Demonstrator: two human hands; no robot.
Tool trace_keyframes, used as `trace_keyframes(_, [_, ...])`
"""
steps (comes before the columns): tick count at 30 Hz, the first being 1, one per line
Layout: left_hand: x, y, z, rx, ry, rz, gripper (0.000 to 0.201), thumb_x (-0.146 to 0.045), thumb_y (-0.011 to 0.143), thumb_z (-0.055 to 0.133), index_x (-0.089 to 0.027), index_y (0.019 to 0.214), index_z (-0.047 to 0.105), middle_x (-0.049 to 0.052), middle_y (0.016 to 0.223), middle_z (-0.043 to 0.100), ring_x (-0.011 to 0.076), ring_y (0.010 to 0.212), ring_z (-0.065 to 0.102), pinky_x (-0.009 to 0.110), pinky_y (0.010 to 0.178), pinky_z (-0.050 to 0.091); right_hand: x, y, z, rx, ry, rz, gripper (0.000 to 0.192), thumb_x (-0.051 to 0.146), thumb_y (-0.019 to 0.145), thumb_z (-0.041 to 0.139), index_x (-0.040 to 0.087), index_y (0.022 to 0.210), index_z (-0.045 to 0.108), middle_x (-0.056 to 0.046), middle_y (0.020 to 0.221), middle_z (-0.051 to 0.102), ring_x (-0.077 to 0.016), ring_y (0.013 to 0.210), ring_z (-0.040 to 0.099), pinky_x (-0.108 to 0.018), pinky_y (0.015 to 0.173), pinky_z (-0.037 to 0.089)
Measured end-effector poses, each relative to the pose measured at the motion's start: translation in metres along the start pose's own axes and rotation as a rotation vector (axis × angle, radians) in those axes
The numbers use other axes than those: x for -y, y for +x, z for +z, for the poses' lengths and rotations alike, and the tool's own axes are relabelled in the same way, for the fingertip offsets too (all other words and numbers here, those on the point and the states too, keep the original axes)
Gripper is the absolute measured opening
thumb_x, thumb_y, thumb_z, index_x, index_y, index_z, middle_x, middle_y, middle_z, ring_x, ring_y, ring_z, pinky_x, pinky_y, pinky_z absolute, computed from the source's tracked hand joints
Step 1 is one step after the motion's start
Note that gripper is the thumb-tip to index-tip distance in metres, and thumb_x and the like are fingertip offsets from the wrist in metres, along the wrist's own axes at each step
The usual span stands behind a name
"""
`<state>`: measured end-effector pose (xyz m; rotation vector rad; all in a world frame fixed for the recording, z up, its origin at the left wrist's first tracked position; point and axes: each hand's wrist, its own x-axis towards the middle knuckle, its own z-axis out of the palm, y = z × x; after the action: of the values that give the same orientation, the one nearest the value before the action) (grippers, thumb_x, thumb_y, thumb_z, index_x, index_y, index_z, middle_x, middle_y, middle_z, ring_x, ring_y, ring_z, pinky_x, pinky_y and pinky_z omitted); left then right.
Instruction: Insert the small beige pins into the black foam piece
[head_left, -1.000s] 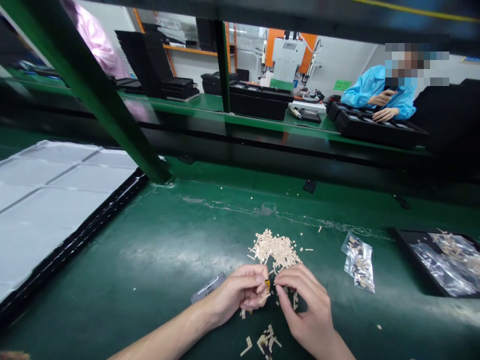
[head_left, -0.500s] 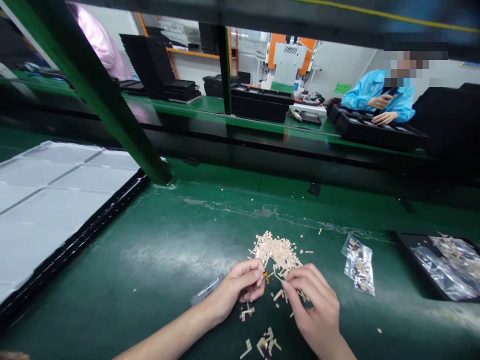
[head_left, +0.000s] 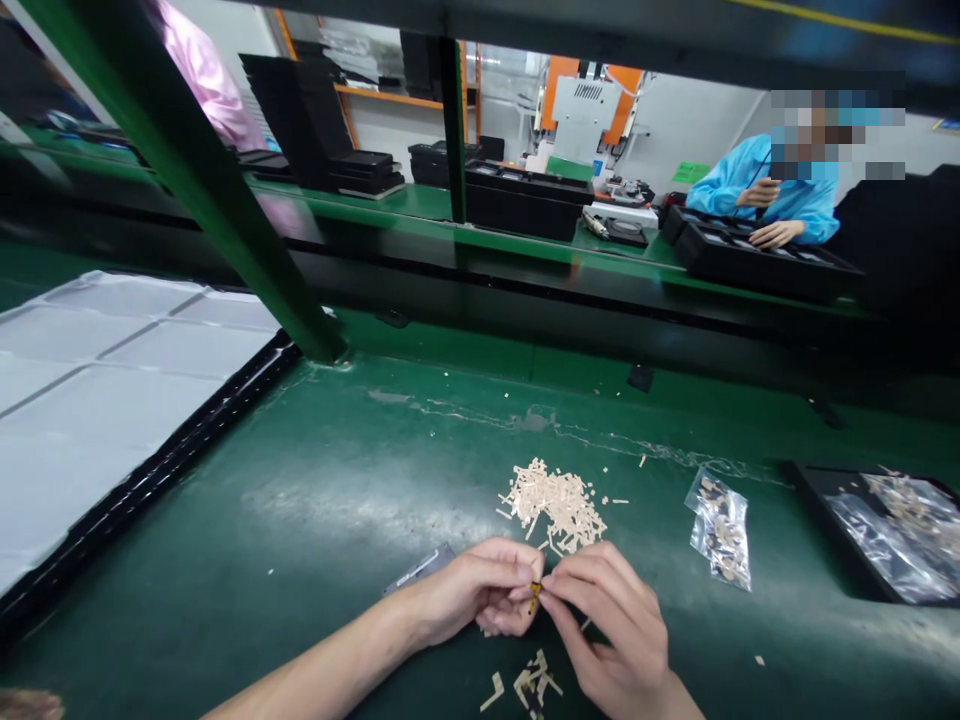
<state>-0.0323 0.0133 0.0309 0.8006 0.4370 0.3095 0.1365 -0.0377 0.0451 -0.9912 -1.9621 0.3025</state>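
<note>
A tiny yellow-black component (head_left: 534, 594) is being pinched between left hand (head_left: 480, 597) and right hand (head_left: 611, 625) fingertips. At twelve o'clock, a heap of small beige plastic strips (head_left: 556, 503) is being left largely unworked; a few finished-looking bits (head_left: 529, 685) are lying at six.

Desk (head_left: 315, 520): matt green mat, scuffed, whitish scratches. Tan chips (head_left: 559, 500): matt, plastic-looking. Bag (head_left: 718, 528) right of them: clear glossy film. Sheet (head_left: 97, 400), left of frame: white, smooth, creased.
</note>
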Motion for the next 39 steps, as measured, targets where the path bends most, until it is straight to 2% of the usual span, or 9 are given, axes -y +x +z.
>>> trace_keyframes(5, [-0.003,0.001,-0.003,-0.037,0.158,-0.022,0.026,-0.037,0.077,0.048,-0.016,0.064,0.039,-0.006,0.048,0.037,0.0063,0.041,0.022,0.02,0.041,0.012,0.001,-0.003,0.001,0.04,0.023,0.001,0.027,-0.003,0.071,0.056,0.018,0.088,0.058,-0.007,0.077,0.061,-0.0179,0.068,0.054,-0.032,0.058,0.047])
trace_keyframes(9, [-0.023,-0.016,-0.005,-0.245,0.382,0.068,0.023,-0.038,0.083,0.046,-0.016,0.076,0.048,-0.003,0.058,0.042,0.0103,0.053,0.034,0.02,0.049,0.023,0.003,-0.002,0.0,-0.001,0.058,0.053,0.022,-0.002,0.072,0.056,0.017,0.084,0.057,-0.005,0.073,0.06,-0.0177,0.068,0.054,-0.032,0.06,0.046])
trace_keyframes(12, [-0.03,-0.042,-0.004,-0.67,0.931,0.108,0.016,-0.032,0.081,0.052,-0.018,0.089,0.051,0.002,0.079,0.051,0.017,0.072,0.044,0.027,0.065,0.031,0.001,-0.001,0.0,-0.055,0.075,0.13,0.018,0.001,0.075,0.055,0.017,0.082,0.056,-0.004,0.071,0.058,-0.0173,0.067,0.054,-0.032,0.061,0.045])
trace_keyframes(14, [-0.027,-0.056,-0.002,-0.873,1.417,-0.014,0.02,-0.029,0.076,0.057,-0.017,0.091,0.053,0.007,0.09,0.055,0.024,0.082,0.049,0.035,0.074,0.033,-0.001,-0.001,0.0,-0.069,0.086,0.187,0.015,0.003,0.076,0.054,0.018,0.08,0.055,-0.004,0.071,0.057,-0.017,0.066,0.053,-0.031,0.06,0.043])
trace_keyframes(17, [-0.018,-0.064,-0.003,-0.807,1.706,-0.216,0.022,-0.025,0.069,0.063,-0.017,0.088,0.054,0.01,0.097,0.058,0.0289,0.089,0.054,0.04,0.079,0.036,-0.004,-0.003,0.003,-0.069,0.103,0.25,0.012,0.007,0.077,0.055,0.019,0.076,0.053,-0.002,0.07,0.056,-0.0154,0.06,0.05,-0.029,0.056,0.04])
trace_keyframes(20, [-0.014,-0.056,-0.008,-0.755,1.606,-0.221,0.005,-0.022,0.078,0.053,-0.018,0.08,0.051,0.006,0.084,0.06,0.0239,0.078,0.057,0.032,0.069,0.039,-0.007,-0.005,0.006,-0.048,0.133,0.358,0.009,0.013,0.079,0.055,0.019,0.073,0.053,-0.001,0.069,0.056,-0.0128,0.054,0.047,-0.027,0.055,0.04])
trace_keyframes(23, [-0.015,-0.039,-0.009,-0.772,1.261,-0.017,0.005,-0.022,0.085,0.043,-0.02,0.084,0.048,0.001,0.076,0.057,0.0195,0.073,0.054,0.028,0.066,0.038,-0.013,-0.008,0.009,-0.022,0.21,0.553,0.009,0.02,0.079,0.055,0.018,0.071,0.055,-0.002,0.069,0.057,-0.0121,0.052,0.049,-0.023,0.049,0.04])
trace_keyframes(29, [-0.002,0.001,0.006,-0.452,0.378,0.295,0.017,-0.032,0.082,0.051,-0.018,0.083,0.042,-0.003,0.07,0.045,0.0112,0.063,0.044,0.02,0.058,0.035,-0.017,-0.007,0.007,-0.125,0.413,0.874,0.017,0.032,0.076,0.061,0.017,0.072,0.056,-0.004,0.068,0.06,-0.0173,0.065,0.06,-0.021,0.051,0.044])
trace_keyframes(39, [0.013,0.003,0.026,-0.611,0.403,0.358,0.018,-0.023,0.079,0.055,-0.017,0.072,0.041,-0.004,0.064,0.041,0.0088,0.056,0.037,0.02,0.053,0.03,0.001,-0.005,0.005,-0.062,0.293,0.857,0.012,0.027,0.077,0.057,0.018,0.07,0.055,-0.002,0.065,0.059,-0.0156,0.061,0.058,-0.024,0.055,0.044])
